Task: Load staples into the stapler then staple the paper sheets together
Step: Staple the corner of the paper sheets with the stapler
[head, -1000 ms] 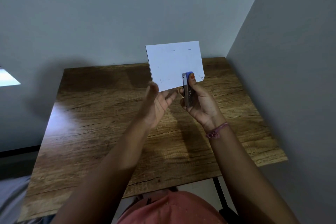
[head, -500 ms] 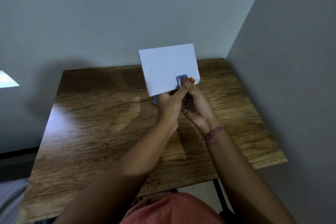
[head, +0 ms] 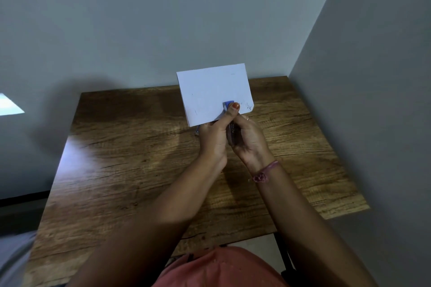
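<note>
The white paper sheets (head: 214,93) stand upright above the table, their lower edge caught in the stapler (head: 228,104), whose blue top shows in front of the paper. Its dark metal body runs down between my palms. My left hand (head: 213,139) and my right hand (head: 251,142) are pressed together around the stapler. A thumb with an orange nail lies on the blue top. Whether the stapler's jaws are fully closed is hidden by the fingers.
The wooden table (head: 140,158) stands in a corner, with grey walls behind it and to the right. A small blue object (head: 197,131) lies on the table, mostly hidden under the paper and my left hand.
My left hand, open beside the paper a second ago, has closed onto the stapler next to my right hand. The paper has shifted slightly left and down.
</note>
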